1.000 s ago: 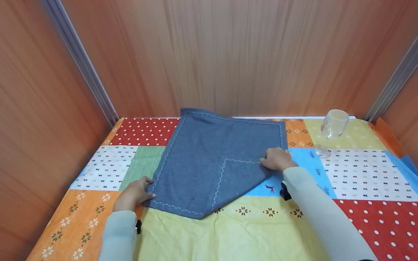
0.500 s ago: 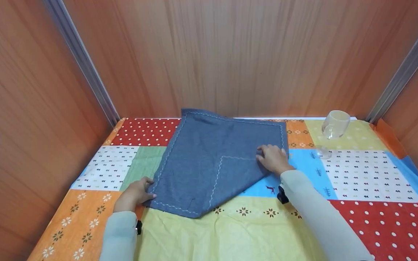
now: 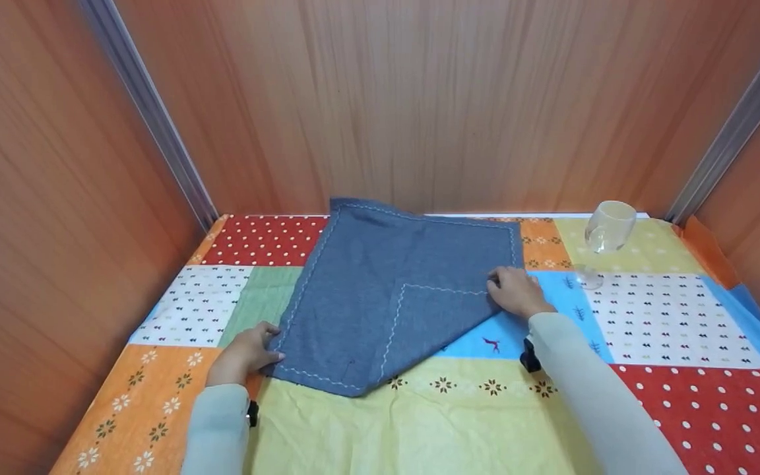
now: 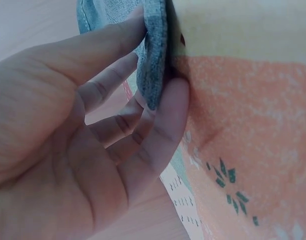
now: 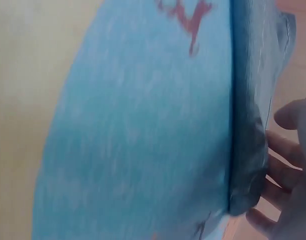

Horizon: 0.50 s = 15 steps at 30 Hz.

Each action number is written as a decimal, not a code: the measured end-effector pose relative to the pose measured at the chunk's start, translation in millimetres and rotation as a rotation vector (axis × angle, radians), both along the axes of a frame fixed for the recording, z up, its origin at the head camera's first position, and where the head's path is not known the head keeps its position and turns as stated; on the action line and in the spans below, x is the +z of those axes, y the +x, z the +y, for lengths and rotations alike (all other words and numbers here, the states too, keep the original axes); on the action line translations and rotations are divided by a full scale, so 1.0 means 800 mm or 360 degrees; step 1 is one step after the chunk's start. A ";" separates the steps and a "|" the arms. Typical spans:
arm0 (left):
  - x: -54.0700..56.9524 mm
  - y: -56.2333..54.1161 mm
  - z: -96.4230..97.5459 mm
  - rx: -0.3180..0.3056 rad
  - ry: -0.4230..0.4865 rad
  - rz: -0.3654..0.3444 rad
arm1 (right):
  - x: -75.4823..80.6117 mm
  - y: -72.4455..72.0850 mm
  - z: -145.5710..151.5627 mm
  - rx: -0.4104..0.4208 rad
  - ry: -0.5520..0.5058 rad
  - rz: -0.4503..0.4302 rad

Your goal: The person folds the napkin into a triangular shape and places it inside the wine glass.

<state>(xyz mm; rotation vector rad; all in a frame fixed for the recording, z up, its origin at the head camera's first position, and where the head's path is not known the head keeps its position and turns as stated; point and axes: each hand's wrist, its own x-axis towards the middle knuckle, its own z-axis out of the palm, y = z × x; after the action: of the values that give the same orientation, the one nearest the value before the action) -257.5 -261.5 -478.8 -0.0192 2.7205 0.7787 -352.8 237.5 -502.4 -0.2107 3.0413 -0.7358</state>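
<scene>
A blue-grey cloth point(image 3: 367, 277) with a white stitched border lies on the table, its near right corner folded inward over the rest. At its near left corner, my left hand point(image 3: 246, 351) pinches the edge. In the left wrist view, the cloth corner point(image 4: 154, 60) sits between the thumb and the fingers of the left hand point(image 4: 88, 130). My right hand point(image 3: 517, 290) rests at the right end of the fold. The right wrist view shows the fingertips of that hand point(image 5: 293, 175) against the folded edge point(image 5: 248, 165), with the thumb apart from it.
A clear stemmed glass point(image 3: 609, 227) stands at the back right, beyond the right hand. A patchwork-print tablecloth point(image 3: 459, 422) covers the table. Wood-grain panels point(image 3: 433, 105) enclose the back and both sides.
My right hand moved left over the cloth, then back right to the end of the fold. The folded flap shifted slightly left. My left hand stayed in place.
</scene>
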 end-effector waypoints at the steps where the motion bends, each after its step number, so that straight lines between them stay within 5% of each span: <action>1: 0.000 0.000 0.000 0.0008 0.0005 0.0001 | 0.000 -0.001 0.006 -0.0020 -0.0015 -0.0004; 15: -0.001 0.000 -0.001 -0.0020 -0.0016 0.0040 | 0.001 0.003 0.066 -0.0353 -0.0219 -0.0128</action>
<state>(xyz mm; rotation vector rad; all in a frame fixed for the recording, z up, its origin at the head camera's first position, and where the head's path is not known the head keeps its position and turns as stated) -257.3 -262.1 -479.9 0.0055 2.7453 0.7666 -350.5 290.3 -501.9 0.1553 2.9698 -0.9419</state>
